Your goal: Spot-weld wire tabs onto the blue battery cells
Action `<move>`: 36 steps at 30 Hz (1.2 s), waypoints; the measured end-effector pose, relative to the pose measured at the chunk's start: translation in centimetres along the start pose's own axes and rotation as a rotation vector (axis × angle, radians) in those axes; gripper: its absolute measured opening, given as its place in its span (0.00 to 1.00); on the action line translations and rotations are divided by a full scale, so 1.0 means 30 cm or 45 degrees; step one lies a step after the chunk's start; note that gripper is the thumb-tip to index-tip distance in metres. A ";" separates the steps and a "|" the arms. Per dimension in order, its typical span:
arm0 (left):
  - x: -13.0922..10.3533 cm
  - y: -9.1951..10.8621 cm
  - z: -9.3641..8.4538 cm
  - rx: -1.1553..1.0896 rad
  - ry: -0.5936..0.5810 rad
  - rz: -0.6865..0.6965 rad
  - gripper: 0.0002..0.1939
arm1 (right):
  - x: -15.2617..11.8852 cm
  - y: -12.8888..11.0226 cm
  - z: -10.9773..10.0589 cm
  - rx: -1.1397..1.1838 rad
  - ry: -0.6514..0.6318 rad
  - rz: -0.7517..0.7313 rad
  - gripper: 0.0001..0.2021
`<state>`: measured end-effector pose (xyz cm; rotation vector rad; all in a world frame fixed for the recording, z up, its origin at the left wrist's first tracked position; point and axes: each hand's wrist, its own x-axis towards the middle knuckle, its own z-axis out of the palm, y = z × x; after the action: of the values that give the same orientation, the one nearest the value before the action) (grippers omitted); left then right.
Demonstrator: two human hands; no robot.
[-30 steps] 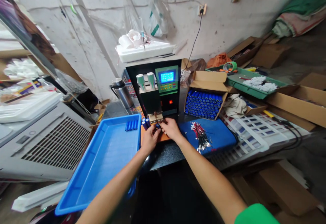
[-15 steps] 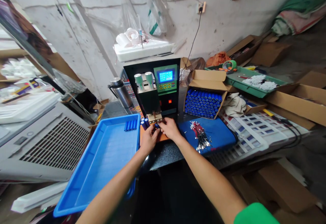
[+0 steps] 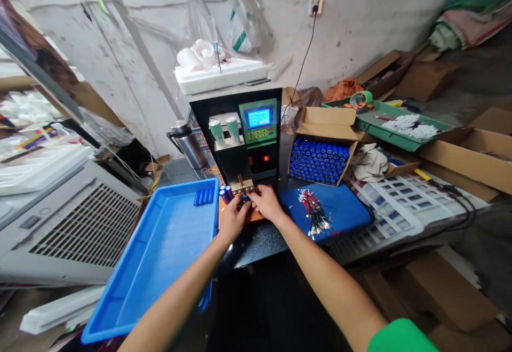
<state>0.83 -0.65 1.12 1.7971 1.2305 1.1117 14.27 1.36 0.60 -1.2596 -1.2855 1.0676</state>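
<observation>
Under the tips of a black machine (image 3: 234, 162) with a lit screen (image 3: 259, 118), my two hands meet. My left hand (image 3: 234, 217) pinches a small blue cell (image 3: 245, 197), mostly hidden by the fingers. From the right, my right hand (image 3: 264, 201) has its fingers closed at the same spot; what they hold is too small to make out. A few blue cells (image 3: 226, 194) stand upright on the orange board (image 3: 256, 216), just left of the machine's tips. Several more blue cells (image 3: 204, 197) lie in a row in the blue tray (image 3: 160, 256).
Right of the machine stands a carton (image 3: 328, 119) full of blue cells. Red and black wires (image 3: 314, 213) lie on a blue pad (image 3: 348, 208). A steel flask (image 3: 190, 144) stands behind the tray. Farther right is a green tray (image 3: 400, 137) with white parts.
The view has shifted slightly, so the machine appears a little farther left. Both hands stay at the machine's tips with almost no movement.
</observation>
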 end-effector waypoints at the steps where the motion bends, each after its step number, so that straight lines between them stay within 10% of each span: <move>1: 0.000 0.000 0.000 -0.004 -0.004 0.003 0.17 | -0.004 -0.002 -0.004 -0.010 -0.007 0.000 0.12; 10: 0.001 0.003 0.003 0.020 0.013 0.006 0.17 | -0.116 -0.080 -0.103 -0.749 0.316 -0.609 0.07; 15: 0.001 -0.007 -0.004 0.155 -0.021 0.112 0.16 | -0.137 -0.128 -0.110 -1.055 0.138 -0.884 0.09; 28: 0.037 -0.073 -0.015 0.342 -0.084 0.214 0.24 | -0.088 -0.110 -0.122 -1.110 -0.090 -0.796 0.06; 36: 0.031 -0.025 -0.017 0.545 -0.125 0.207 0.21 | -0.010 -0.089 -0.321 -0.913 0.511 -0.738 0.12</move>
<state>0.28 0.50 0.92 2.2770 1.3566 0.8767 23.51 0.37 4.28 -1.3780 -1.6217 -0.0858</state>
